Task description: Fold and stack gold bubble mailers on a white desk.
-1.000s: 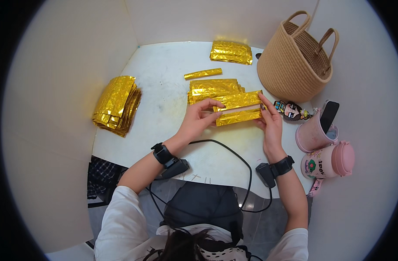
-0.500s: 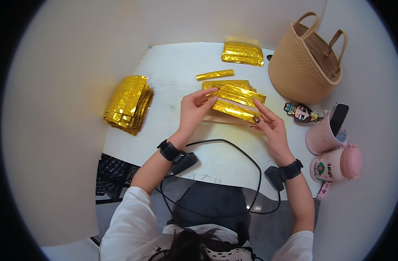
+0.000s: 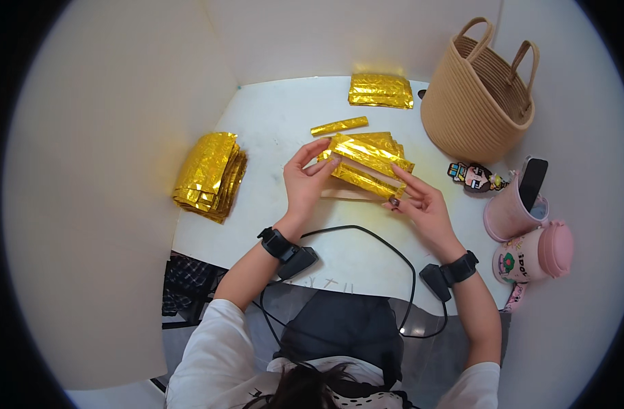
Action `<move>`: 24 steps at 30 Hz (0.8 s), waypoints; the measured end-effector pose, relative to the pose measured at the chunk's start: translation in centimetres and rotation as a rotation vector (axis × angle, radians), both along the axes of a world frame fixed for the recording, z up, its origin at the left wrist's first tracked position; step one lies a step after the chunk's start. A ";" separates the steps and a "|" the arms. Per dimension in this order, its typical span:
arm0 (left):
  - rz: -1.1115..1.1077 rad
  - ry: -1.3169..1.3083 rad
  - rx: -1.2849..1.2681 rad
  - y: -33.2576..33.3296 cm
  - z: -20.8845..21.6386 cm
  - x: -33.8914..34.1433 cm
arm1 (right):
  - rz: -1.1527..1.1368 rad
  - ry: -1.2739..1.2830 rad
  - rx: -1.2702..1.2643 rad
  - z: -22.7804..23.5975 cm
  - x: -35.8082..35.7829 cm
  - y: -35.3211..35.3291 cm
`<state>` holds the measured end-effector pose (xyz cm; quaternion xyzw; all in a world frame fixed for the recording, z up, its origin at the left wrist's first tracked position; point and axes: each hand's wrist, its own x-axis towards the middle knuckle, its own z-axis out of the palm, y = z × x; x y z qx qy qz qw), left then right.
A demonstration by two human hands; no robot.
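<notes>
"What colour is the foil sheet (image 3: 370, 155)?"
"Gold, and the leftmost stack (image 3: 206, 170) matches it."
"The counter (image 3: 264, 170) and basket (image 3: 465, 109)?"
"White, then plain tan. The cup (image 3: 503, 221) is pink, the cloth (image 3: 184, 276) dark with a pale check pattern."

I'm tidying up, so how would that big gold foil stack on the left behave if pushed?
The gold stack would probably spread apart rather than slide as one block, since its layers sit unevenly along the edge. Those layers look thin and creased, so likely bendy. Their glossy surface suggests they may be slippery.
</notes>
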<state>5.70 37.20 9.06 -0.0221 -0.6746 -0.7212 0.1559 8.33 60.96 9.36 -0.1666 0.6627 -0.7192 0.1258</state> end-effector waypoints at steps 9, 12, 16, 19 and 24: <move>0.056 -0.004 -0.134 -0.4 -1.2 -0.3 | 0.001 0.008 -0.043 0.2 0.0 -0.1; 0.036 -0.057 -0.108 -0.2 -0.9 -0.1 | -0.006 0.007 -0.035 0.2 0.0 0.0; -0.010 0.001 -0.045 0.4 0.1 0.3 | -0.014 -0.017 -0.048 0.0 -0.1 0.1; -0.055 0.029 0.010 0.5 0.3 0.5 | -0.019 -0.013 -0.046 0.4 0.2 0.0; -0.131 -0.198 0.315 0.1 -0.3 0.2 | -0.008 0.010 -0.035 -0.1 0.0 0.2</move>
